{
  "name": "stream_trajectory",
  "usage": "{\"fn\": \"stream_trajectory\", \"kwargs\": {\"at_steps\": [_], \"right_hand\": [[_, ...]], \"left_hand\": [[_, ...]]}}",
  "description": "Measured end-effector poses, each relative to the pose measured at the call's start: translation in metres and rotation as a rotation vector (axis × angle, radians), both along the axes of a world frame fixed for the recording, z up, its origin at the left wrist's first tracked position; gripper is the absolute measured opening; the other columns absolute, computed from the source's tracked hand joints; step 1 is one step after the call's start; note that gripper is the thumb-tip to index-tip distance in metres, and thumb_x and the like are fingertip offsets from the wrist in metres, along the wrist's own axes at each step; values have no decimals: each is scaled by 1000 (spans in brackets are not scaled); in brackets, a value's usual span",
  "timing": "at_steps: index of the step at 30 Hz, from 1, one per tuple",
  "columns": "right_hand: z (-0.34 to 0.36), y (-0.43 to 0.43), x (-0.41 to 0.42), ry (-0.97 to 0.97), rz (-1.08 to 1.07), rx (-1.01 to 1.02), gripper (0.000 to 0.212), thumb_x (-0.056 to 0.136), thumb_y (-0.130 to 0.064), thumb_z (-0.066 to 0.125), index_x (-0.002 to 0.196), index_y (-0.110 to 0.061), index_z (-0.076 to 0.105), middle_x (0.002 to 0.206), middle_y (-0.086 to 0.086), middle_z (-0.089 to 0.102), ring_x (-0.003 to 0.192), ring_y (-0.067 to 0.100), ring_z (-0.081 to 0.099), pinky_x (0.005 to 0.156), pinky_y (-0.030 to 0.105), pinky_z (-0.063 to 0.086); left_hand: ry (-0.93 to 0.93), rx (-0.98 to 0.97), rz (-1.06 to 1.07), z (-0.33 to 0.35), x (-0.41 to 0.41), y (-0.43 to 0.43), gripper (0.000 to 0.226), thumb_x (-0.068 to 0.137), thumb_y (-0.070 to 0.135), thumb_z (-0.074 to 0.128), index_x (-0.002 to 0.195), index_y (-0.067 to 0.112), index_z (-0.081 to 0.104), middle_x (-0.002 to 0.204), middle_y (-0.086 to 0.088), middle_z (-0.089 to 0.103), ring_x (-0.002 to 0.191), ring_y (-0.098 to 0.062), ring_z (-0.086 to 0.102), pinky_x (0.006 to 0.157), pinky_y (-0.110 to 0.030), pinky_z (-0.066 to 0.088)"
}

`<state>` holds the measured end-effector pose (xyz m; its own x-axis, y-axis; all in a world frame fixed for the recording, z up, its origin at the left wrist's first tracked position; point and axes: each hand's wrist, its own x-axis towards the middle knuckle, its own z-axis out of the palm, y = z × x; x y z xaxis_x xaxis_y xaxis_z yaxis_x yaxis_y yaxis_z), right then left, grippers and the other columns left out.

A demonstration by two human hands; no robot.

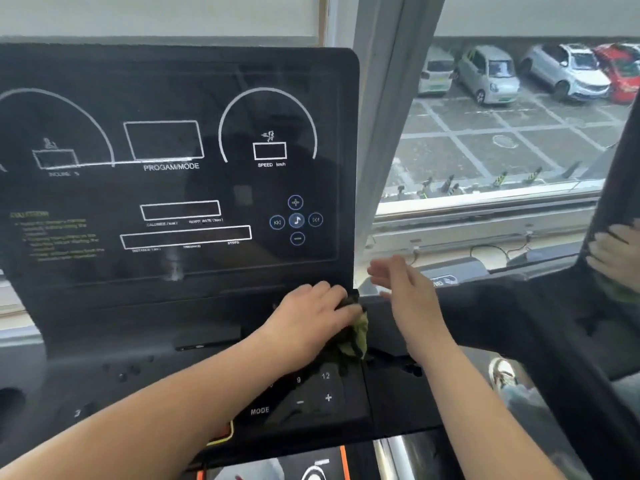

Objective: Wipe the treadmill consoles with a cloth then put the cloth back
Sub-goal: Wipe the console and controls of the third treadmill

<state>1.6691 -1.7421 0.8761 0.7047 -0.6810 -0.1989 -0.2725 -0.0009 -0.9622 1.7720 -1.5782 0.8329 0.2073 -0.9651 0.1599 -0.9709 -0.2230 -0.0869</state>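
Observation:
The black treadmill console [173, 188] fills the left and middle of the view, with white display outlines and blue music buttons. My left hand [311, 317] presses a crumpled dark and olive-green cloth [356, 336] against the lower right corner of the console, just above the keypad marked 9, 12 and MODE. Most of the cloth is hidden under the hand. My right hand [405, 289] hovers with straight fingers just right of the console's edge, holding nothing.
A second treadmill's dark glossy console [613, 216] stands at the far right, reflecting a hand. Between them a grey window frame [381, 133] rises, with a window sill and a car park outside. Orange-trimmed treadmill parts [343, 462] lie below.

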Motion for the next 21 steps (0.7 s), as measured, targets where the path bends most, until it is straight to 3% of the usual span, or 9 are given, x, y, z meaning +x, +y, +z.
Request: {"fn": "stream_trajectory", "kwargs": {"at_steps": [4, 8, 11, 15, 17, 21], "right_hand": [[-21, 21, -28, 14, -65, 34, 45, 110, -47, 37, 108, -25, 76, 103, -12, 79, 99, -3, 71, 98, 31, 55], [-35, 32, -51, 38, -70, -1, 41, 110, -43, 38, 109, -26, 75, 107, -13, 77, 102, -5, 69, 100, 32, 55], [-45, 36, -61, 59, -88, -20, 40, 110, -45, 39, 108, -29, 76, 109, -14, 77, 110, 1, 68, 106, 39, 53], [-51, 43, -64, 67, -94, -14, 40, 110, -44, 40, 108, -27, 77, 108, -12, 78, 111, 3, 69, 108, 45, 52], [-52, 46, -65, 74, -81, -5, 38, 109, -43, 42, 108, -28, 77, 108, -13, 78, 110, 2, 69, 108, 45, 52], [-51, 53, -66, 95, -49, 13, 33, 109, -39, 44, 109, -31, 75, 110, -13, 77, 112, 3, 68, 109, 44, 52]], "left_hand": [[223, -150, 325, -20, -35, -2, 77, 60, 9, 82, 134, 22, 62, 120, -7, 64, 93, -31, 62, 70, -40, 58], [536, -71, 413, -29, -69, 4, 65, 79, 38, 69, 141, 35, 49, 127, 4, 51, 112, -22, 51, 88, -38, 55], [618, -72, 435, -25, -89, 17, 56, 84, 45, 60, 138, 38, 46, 125, 6, 45, 118, -20, 46, 92, -37, 52], [644, 18, 273, -26, -120, 51, 57, 80, 41, 58, 135, 36, 47, 121, 5, 47, 112, -22, 49, 84, -38, 51], [552, 21, 227, -29, -109, 59, 57, 78, 40, 59, 134, 35, 49, 118, 3, 50, 108, -24, 52, 83, -38, 52], [326, -77, 492, -24, -45, 48, 66, 75, 35, 73, 137, 30, 51, 125, -1, 52, 111, -28, 51, 87, -41, 48]]}}
